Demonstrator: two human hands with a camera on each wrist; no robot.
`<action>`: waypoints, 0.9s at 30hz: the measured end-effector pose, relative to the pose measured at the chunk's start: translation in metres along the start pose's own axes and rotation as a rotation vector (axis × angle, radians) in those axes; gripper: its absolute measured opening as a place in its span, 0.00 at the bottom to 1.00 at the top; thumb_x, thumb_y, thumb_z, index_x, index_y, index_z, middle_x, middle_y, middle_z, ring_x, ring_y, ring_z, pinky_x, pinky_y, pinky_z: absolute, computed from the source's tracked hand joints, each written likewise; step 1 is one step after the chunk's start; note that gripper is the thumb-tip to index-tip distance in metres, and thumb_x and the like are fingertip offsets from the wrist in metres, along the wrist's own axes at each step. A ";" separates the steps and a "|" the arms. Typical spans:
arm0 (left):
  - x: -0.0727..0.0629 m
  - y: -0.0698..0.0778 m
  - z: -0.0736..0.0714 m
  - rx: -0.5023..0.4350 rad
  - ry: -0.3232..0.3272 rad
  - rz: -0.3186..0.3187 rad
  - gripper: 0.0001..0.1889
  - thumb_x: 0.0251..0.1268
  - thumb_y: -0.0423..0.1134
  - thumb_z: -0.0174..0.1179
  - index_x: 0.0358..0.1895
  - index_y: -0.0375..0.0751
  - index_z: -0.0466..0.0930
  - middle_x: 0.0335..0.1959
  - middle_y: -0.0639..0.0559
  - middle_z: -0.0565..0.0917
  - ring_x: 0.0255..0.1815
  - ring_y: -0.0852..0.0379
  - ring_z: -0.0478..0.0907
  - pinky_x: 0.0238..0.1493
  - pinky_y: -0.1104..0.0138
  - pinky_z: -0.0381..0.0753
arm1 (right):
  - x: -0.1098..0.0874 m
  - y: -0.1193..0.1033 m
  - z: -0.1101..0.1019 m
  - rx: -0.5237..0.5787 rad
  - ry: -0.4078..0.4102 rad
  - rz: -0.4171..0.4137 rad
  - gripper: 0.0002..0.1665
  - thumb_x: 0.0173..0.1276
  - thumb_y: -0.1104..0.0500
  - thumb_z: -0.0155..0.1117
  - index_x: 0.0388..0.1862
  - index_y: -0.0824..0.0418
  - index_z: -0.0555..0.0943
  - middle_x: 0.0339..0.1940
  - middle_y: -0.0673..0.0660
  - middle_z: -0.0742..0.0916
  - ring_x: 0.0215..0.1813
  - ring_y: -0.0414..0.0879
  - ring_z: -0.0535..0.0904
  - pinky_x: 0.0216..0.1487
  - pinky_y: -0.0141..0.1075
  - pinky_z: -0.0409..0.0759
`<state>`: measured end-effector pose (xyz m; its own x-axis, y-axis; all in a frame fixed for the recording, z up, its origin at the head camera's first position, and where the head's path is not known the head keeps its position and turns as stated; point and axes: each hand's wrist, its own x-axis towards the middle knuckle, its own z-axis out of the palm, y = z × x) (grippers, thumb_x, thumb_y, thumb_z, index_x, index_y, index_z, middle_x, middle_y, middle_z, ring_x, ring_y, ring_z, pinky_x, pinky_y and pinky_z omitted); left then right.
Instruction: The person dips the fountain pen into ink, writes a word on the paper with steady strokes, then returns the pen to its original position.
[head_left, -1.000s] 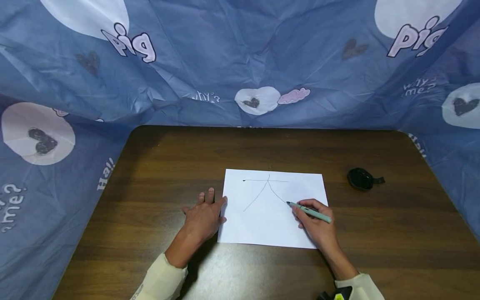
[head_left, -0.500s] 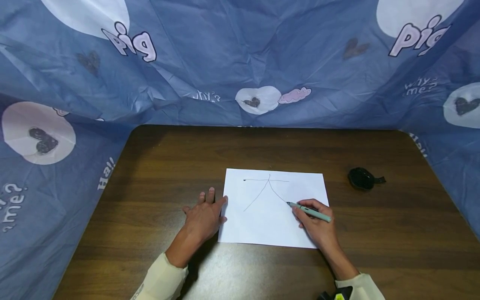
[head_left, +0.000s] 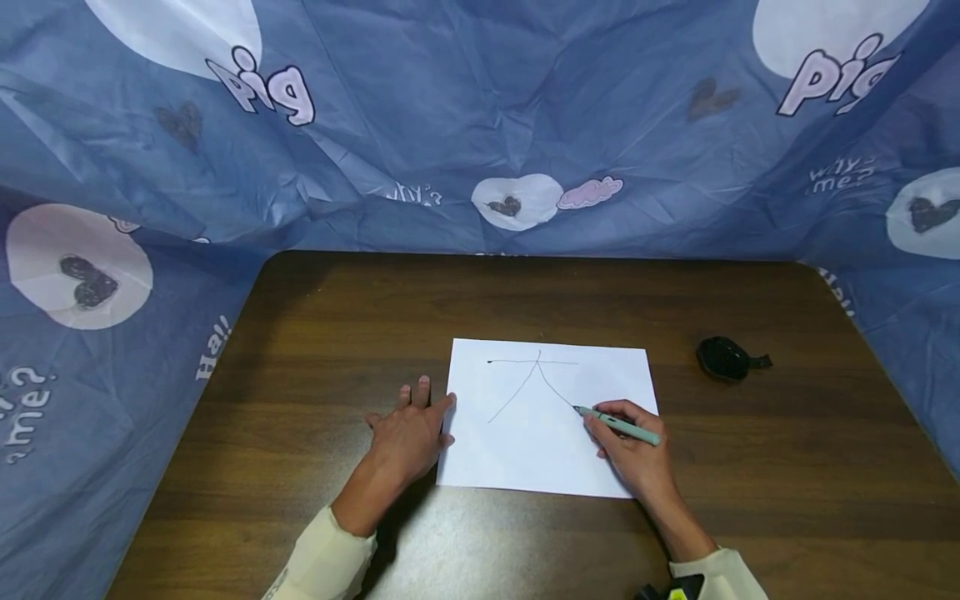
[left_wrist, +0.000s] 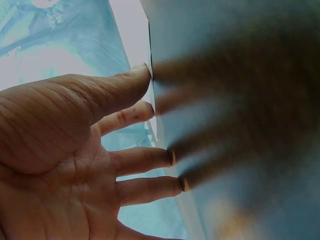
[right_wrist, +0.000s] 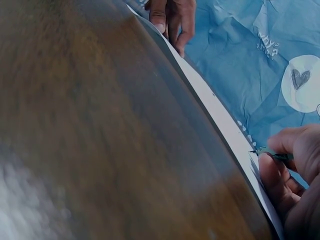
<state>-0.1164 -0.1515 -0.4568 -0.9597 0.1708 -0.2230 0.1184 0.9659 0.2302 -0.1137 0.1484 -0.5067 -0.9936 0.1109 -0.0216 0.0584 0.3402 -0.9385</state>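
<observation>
A white sheet of paper point(head_left: 517, 458) lies on the wooden table, bearing a thin horizontal line crossed near its middle by strokes that spread downward left and right. My right hand point(head_left: 633, 446) pinches a pale green pen point(head_left: 626, 428), its dark tip at the lower end of the right-hand stroke. In the right wrist view the pen point(right_wrist: 272, 154) shows between thumb and fingers. My left hand point(head_left: 405, 437) rests at the paper's left edge with fingers spread; thumb and index finger touch the sheet. The left wrist view shows the left hand point(left_wrist: 75, 155) with its fingertips down on the surface.
A small black object with a short tab point(head_left: 723, 358) lies right of the paper on the brown wooden table point(head_left: 360, 308). Behind and beside the table hangs a blue printed cloth point(head_left: 420, 108). A dark device with a yellow mark point(head_left: 677, 593) sits at the right wrist.
Almost nothing differs. The pen's rear end dips very slightly in my right hand, while its tip stays at the stroke's end. The left hand and the paper keep their places.
</observation>
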 end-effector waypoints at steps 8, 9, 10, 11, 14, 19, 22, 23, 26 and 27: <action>-0.001 0.001 0.001 0.000 -0.004 -0.001 0.29 0.65 0.43 0.67 0.69 0.49 0.74 0.74 0.31 0.63 0.72 0.29 0.62 0.49 0.22 0.61 | -0.002 0.003 0.000 0.012 0.006 0.006 0.13 0.64 0.61 0.73 0.44 0.66 0.84 0.32 0.61 0.88 0.25 0.46 0.84 0.25 0.35 0.83; -0.001 0.001 0.001 0.000 -0.005 -0.002 0.29 0.65 0.43 0.67 0.69 0.49 0.74 0.74 0.31 0.63 0.72 0.29 0.62 0.49 0.22 0.61 | -0.003 0.003 -0.001 0.012 0.006 0.007 0.13 0.64 0.61 0.73 0.44 0.66 0.84 0.32 0.61 0.88 0.25 0.46 0.84 0.25 0.35 0.83; -0.001 0.001 0.001 0.000 -0.006 -0.003 0.29 0.65 0.43 0.67 0.69 0.49 0.74 0.74 0.31 0.63 0.72 0.29 0.62 0.49 0.22 0.61 | -0.003 0.003 -0.001 0.013 0.005 0.009 0.13 0.64 0.61 0.73 0.44 0.66 0.84 0.32 0.61 0.88 0.25 0.46 0.84 0.25 0.35 0.83; -0.002 0.001 0.001 0.000 -0.007 -0.004 0.29 0.65 0.43 0.67 0.69 0.49 0.74 0.74 0.31 0.63 0.72 0.29 0.62 0.49 0.22 0.61 | -0.003 0.003 -0.001 0.013 0.004 0.011 0.13 0.64 0.61 0.73 0.44 0.66 0.84 0.32 0.61 0.88 0.25 0.46 0.84 0.25 0.35 0.83; -0.001 0.000 0.001 0.003 -0.009 -0.007 0.29 0.65 0.44 0.67 0.69 0.50 0.74 0.74 0.31 0.63 0.72 0.29 0.62 0.49 0.22 0.62 | -0.004 0.003 -0.003 0.013 0.001 0.012 0.13 0.64 0.62 0.73 0.44 0.67 0.83 0.33 0.61 0.88 0.26 0.46 0.84 0.25 0.36 0.83; -0.001 0.000 0.002 0.009 -0.004 -0.005 0.29 0.65 0.44 0.67 0.69 0.50 0.74 0.74 0.31 0.63 0.72 0.29 0.62 0.49 0.22 0.62 | -0.007 0.003 -0.007 0.017 0.002 0.012 0.13 0.64 0.63 0.73 0.44 0.67 0.83 0.33 0.62 0.88 0.27 0.45 0.85 0.25 0.36 0.83; 0.000 0.000 0.001 0.009 -0.001 -0.005 0.29 0.65 0.44 0.67 0.69 0.50 0.74 0.74 0.31 0.63 0.72 0.29 0.62 0.49 0.22 0.62 | -0.008 0.004 -0.010 0.017 0.001 0.013 0.13 0.64 0.63 0.73 0.44 0.67 0.83 0.33 0.62 0.88 0.27 0.45 0.85 0.25 0.36 0.84; 0.000 0.000 0.001 0.010 -0.002 -0.006 0.29 0.65 0.44 0.67 0.70 0.50 0.74 0.74 0.31 0.63 0.72 0.29 0.62 0.49 0.22 0.62 | -0.009 0.004 -0.010 0.017 0.002 0.014 0.13 0.64 0.63 0.73 0.44 0.67 0.83 0.33 0.62 0.88 0.27 0.45 0.85 0.25 0.36 0.84; 0.000 0.000 0.001 0.011 -0.004 -0.008 0.29 0.65 0.44 0.67 0.70 0.50 0.73 0.74 0.32 0.62 0.72 0.29 0.62 0.49 0.22 0.62 | -0.010 0.004 -0.011 0.012 0.001 0.022 0.13 0.64 0.62 0.73 0.44 0.67 0.83 0.34 0.62 0.88 0.27 0.45 0.85 0.25 0.36 0.84; 0.000 0.000 0.001 0.011 -0.006 -0.009 0.29 0.65 0.44 0.67 0.70 0.50 0.73 0.74 0.32 0.62 0.72 0.29 0.62 0.50 0.22 0.61 | -0.010 0.005 -0.012 0.005 0.001 0.025 0.13 0.64 0.61 0.73 0.44 0.67 0.83 0.34 0.62 0.88 0.26 0.45 0.85 0.25 0.36 0.83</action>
<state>-0.1162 -0.1509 -0.4577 -0.9593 0.1634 -0.2304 0.1128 0.9695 0.2178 -0.1024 0.1597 -0.5069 -0.9917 0.1204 -0.0446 0.0826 0.3324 -0.9395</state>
